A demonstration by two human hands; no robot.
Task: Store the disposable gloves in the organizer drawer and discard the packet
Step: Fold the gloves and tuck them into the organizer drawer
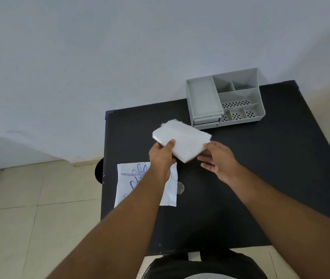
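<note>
A folded white stack of disposable gloves (182, 140) is held above the black table (260, 178). My left hand (162, 158) grips its near-left edge, thumb on top. My right hand (218, 160) touches its near-right corner with fingers spread underneath. The white packet (127, 184), printed in blue with "DISPOSABLE", lies flat on the table's left side, partly hidden by my left forearm. The grey organizer (204, 97) stands at the table's far side; its small drawers (206, 120) at the front left look pushed in.
A small scrap of clear plastic (180, 188) lies just right of the packet. A dark round object (99, 171) shows beside the table's left edge. Tiled floor lies to the left and a white wall behind.
</note>
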